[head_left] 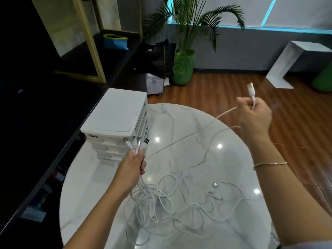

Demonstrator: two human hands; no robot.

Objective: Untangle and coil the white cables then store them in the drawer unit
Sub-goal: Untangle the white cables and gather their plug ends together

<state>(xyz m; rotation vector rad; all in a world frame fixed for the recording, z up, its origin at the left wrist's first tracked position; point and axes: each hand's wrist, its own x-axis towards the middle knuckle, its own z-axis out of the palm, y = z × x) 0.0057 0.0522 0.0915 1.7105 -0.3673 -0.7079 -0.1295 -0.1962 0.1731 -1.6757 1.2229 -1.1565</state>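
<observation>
We are standing at the round marble table, with the white drawer unit at its left edge. The tangled white cables are lying before us. Our left hand is gripping several cable ends; our right hand is pinching one raised cable near its plug.

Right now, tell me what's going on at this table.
A person is sorting white cables over a round marble table. The left hand grips a bunch of plug ends beside the white drawer unit. The right hand holds one cable raised, stretched between both hands. A tangle lies on the table.
</observation>
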